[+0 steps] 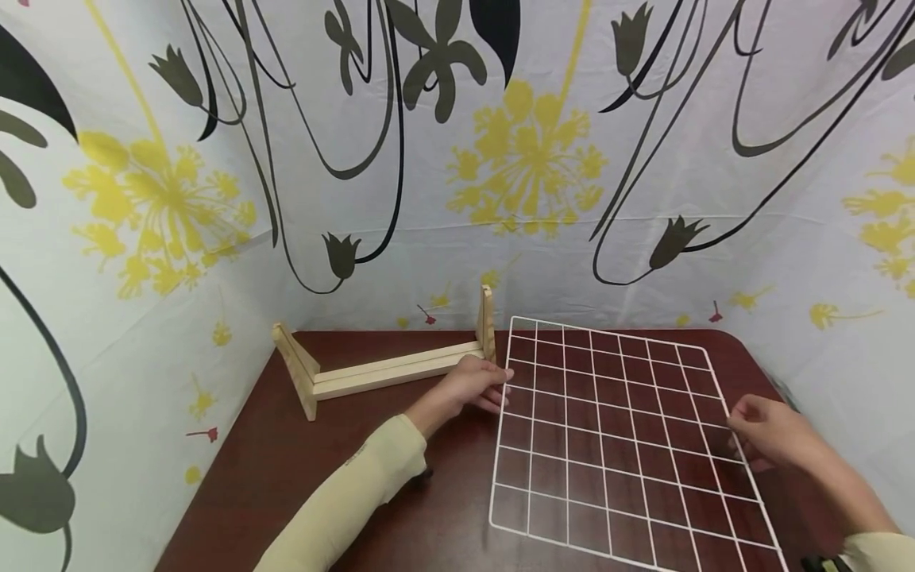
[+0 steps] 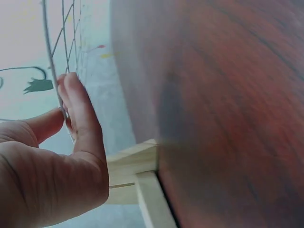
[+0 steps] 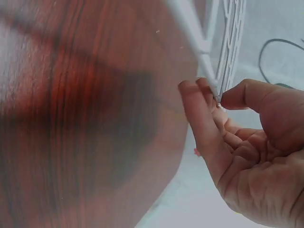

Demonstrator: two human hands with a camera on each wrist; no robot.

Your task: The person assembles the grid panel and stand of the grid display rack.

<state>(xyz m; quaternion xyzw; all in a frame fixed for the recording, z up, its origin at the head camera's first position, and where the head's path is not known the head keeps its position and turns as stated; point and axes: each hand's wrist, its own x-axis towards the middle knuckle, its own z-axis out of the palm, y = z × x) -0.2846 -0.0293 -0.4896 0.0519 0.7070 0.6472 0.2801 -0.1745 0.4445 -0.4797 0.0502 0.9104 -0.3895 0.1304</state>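
Observation:
A white wire grid panel (image 1: 600, 435) is held up off the dark red table, its near edge toward me. On its left edge my left hand (image 1: 474, 383) pinches the outer wire between thumb and fingers; the left wrist view shows the thumb on one side of the wire (image 2: 51, 61) and the fingers on the other. My right hand (image 1: 772, 433) pinches the opposite edge, and in the right wrist view its thumb and fingertips meet at the white wire (image 3: 205, 52). Just beyond my left hand stands a pale wooden stand (image 1: 400, 373) with two upright ends joined by rails.
The dark red wooden table (image 1: 343, 477) has a rounded far right corner. White cloth (image 1: 429, 199) printed with grey and yellow flowers hangs behind and on both sides. A small dark object (image 1: 426, 474) shows beside the left sleeve.

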